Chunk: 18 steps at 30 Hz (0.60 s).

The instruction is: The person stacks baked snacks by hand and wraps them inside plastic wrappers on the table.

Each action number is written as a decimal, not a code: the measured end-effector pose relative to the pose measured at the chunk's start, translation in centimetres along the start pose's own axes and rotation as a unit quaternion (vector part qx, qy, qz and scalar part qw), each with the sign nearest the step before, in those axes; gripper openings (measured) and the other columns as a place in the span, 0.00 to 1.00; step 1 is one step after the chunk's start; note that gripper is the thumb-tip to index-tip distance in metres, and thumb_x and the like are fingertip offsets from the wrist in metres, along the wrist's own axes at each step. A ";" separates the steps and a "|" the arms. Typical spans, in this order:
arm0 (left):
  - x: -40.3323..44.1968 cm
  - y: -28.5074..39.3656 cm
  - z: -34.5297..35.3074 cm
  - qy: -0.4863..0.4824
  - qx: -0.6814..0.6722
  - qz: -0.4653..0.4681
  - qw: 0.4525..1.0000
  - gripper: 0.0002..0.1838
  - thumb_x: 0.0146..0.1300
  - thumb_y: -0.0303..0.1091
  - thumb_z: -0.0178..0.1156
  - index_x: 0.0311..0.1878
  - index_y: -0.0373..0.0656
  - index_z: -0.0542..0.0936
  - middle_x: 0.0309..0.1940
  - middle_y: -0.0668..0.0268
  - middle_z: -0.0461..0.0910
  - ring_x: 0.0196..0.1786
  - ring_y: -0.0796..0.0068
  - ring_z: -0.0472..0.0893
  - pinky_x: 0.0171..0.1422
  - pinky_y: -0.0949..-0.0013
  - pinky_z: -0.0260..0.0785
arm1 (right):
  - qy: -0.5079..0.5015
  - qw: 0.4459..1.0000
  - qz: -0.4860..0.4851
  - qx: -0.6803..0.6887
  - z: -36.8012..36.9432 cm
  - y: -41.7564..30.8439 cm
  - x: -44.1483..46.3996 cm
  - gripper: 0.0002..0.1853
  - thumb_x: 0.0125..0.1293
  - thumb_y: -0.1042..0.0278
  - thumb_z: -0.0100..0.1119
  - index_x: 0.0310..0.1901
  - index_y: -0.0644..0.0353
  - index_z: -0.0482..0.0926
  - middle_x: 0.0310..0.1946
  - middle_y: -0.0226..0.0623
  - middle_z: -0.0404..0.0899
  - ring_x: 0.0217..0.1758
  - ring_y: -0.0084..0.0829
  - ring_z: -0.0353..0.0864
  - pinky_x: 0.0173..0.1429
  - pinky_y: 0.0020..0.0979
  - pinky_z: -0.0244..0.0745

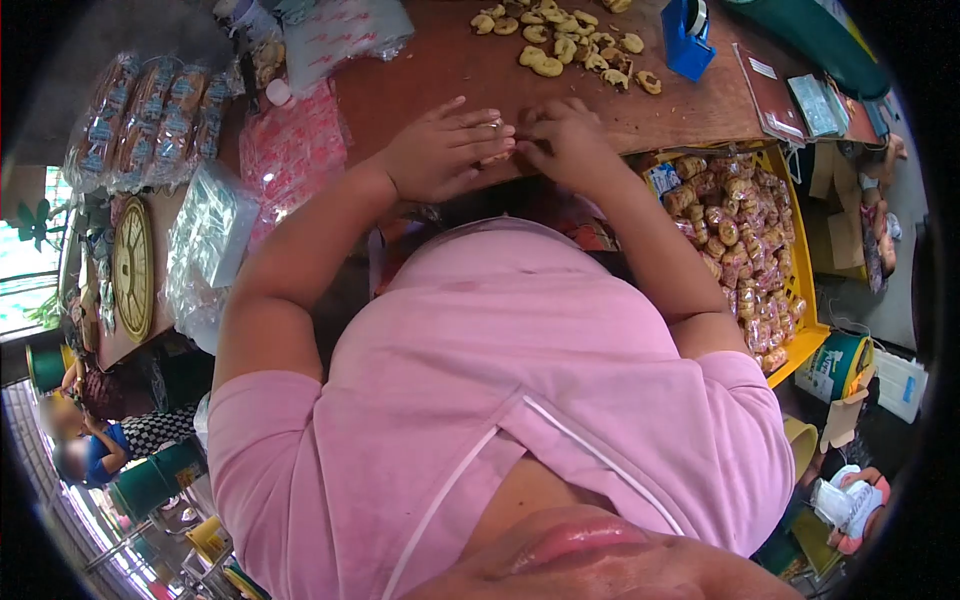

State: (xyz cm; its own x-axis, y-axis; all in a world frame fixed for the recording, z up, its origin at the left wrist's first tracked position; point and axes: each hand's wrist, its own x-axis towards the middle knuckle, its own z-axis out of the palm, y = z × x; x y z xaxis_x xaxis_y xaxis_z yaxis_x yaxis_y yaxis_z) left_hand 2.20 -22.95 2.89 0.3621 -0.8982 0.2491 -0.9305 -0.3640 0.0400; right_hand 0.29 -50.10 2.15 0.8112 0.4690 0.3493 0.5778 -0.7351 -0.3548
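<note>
Near the front edge of the brown table [420, 70], my left hand [445, 150] is held flat with its fingers stretched to the right. My right hand [568, 142] is beside it, its fingers bent and curled down, close to the left fingertips. Whether anything lies between the right fingers is hidden. Behind my right hand, a loose pile of small ring-shaped baked pieces [565, 45] lies on the tabletop. A blue tape dispenser [688, 45] stands to the right of the pile. Pink-printed plastic bags [290, 160] are left of my left hand.
A yellow crate [805, 300] of wrapped baked goods stands at the right. Packaged bread [150, 120], clear plastic bags [208, 225] and a gold clock [133, 268] are at the left. People are visible at the lower left [100, 450], lower right [850, 505] and far right [877, 215].
</note>
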 end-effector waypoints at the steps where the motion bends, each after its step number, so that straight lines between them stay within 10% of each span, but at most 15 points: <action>1: 0.5 -0.1 0.2 -0.004 0.004 0.010 1.000 0.31 0.67 0.41 0.61 0.74 0.56 0.74 0.75 0.71 0.72 0.80 0.68 0.66 0.85 0.44 0.48 | 0.014 1.000 0.003 0.003 -0.9 0.5 -0.2 0.14 0.63 0.64 0.70 0.50 0.53 0.89 0.51 0.38 0.83 0.60 0.45 0.77 0.64 0.44 0.73; 10: 8.3 -0.2 1.1 -0.054 -0.003 0.075 0.996 0.39 0.63 0.53 0.65 0.77 0.54 0.69 0.74 0.63 0.71 0.76 0.63 0.70 0.82 0.48 0.55 | 0.184 0.972 0.133 0.065 -10.7 11.6 -3.8 0.17 0.70 0.64 0.67 0.59 0.55 0.85 0.58 0.38 0.82 0.64 0.36 0.78 0.69 0.37 0.71; 18: 13.1 -0.4 2.7 0.009 0.030 0.135 0.990 0.26 0.60 0.61 0.66 0.48 0.49 0.80 0.47 0.63 0.78 0.54 0.61 0.78 0.61 0.54 0.67 | 0.294 0.878 0.317 0.205 -12.0 24.9 -2.0 0.29 0.75 0.53 0.64 0.68 0.65 0.76 0.60 0.36 0.81 0.64 0.28 0.78 0.68 0.31 0.71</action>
State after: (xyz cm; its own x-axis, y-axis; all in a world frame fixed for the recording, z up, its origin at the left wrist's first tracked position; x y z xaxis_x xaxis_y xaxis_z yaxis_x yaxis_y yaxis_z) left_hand 7.49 -35.25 3.57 0.0981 -0.9606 0.2602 -0.9883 -0.1247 -0.0876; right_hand 11.94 -75.25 3.04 0.8649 -0.3923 0.3129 0.1088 -0.4621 -0.8801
